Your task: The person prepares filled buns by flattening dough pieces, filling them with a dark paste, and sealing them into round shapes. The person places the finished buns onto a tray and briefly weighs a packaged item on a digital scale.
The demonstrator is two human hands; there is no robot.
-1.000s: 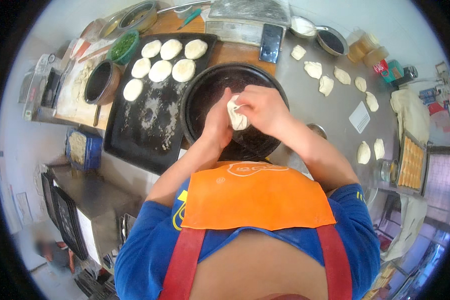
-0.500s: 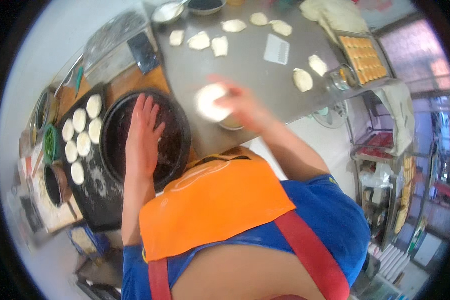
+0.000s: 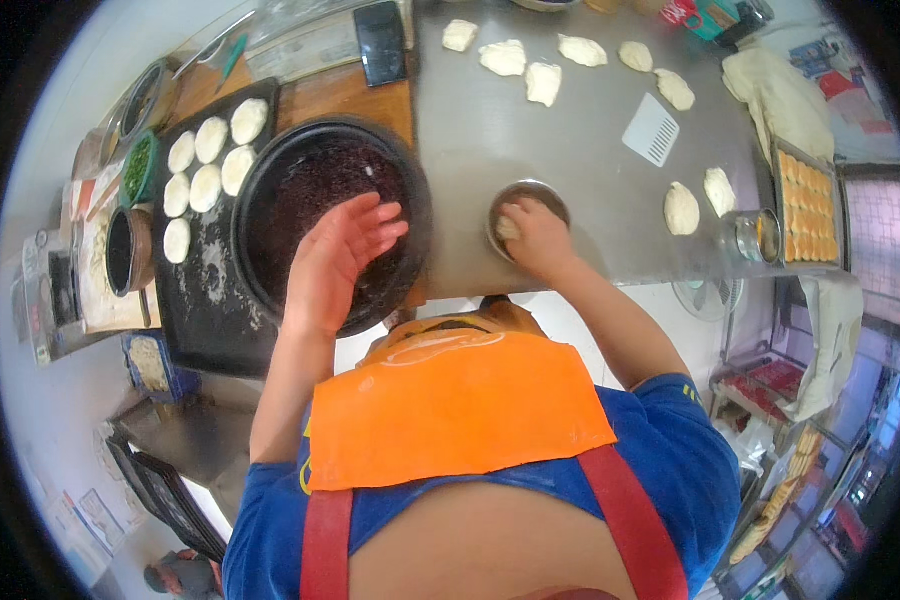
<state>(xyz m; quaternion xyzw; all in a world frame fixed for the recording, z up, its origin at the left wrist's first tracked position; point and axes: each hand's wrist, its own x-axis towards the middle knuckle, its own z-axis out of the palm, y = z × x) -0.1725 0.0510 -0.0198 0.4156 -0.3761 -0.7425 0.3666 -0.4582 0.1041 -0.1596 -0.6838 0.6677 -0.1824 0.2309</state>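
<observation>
My right hand (image 3: 535, 235) reaches down into a small round metal bowl (image 3: 560, 193) on the steel table. Its fingers are closed on a pale dough piece (image 3: 508, 228), mostly hidden by the hand and bowl. My left hand (image 3: 345, 250) is open with nothing in it, palm turned inward and fingers loosely stretched. It hovers over a large round black pan (image 3: 418, 190) holding dark reddish filling (image 3: 320, 180). Left of the pan, several flat white dough rounds (image 3: 207, 188) lie on a black baking tray (image 3: 215, 320).
Several dough pieces (image 3: 543, 84) and a white slotted scraper (image 3: 651, 130) lie across the steel table (image 3: 590, 150). A glass jar (image 3: 755, 237) stands near a tray of golden baked pieces (image 3: 808, 208). A phone (image 3: 380, 43) lies behind the pan; chopped greens fill a bowl (image 3: 140, 168) at left.
My right hand has gone from above the table, holding a white dough round, down into the metal bowl. My left hand stays over the pan, its fingers turned more rightward. The view has shifted.
</observation>
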